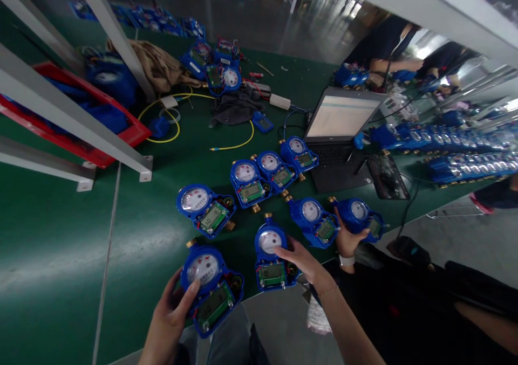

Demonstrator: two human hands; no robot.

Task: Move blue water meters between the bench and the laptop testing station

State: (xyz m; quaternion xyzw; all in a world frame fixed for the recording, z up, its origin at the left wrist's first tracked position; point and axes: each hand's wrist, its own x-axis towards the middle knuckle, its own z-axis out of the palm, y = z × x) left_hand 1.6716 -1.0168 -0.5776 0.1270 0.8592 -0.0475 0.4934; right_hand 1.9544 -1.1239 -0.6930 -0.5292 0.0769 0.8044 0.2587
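The left hand point(172, 314) is closed around the left side of a blue water meter point(210, 288) at the near edge of the green bench point(60, 235). Its thumb lies across the rim of the round dial and its fingers are hidden behind the body. This meter is tilted, and its circuit-board end juts past the bench edge toward the person.

The right hand point(302, 260) is spread open, with its fingers laid on the right side of a second meter point(269, 257). That meter sits on the bench just right of the first, dial far and display near. The hand seems to rest there rather than grip, though the palm hides the contact.

Farther right, a co-worker's hand point(347, 240) with a pale wristband holds the near end of another meter point(361, 217). Between that and the second meter lies one more meter point(315, 220). Four meters point(247, 184) run in a diagonal row toward an open laptop point(342, 117) at the far right. A yellow cable point(234, 147) loops on the bench beyond them, and a red tray point(121, 134) sits at the far left.
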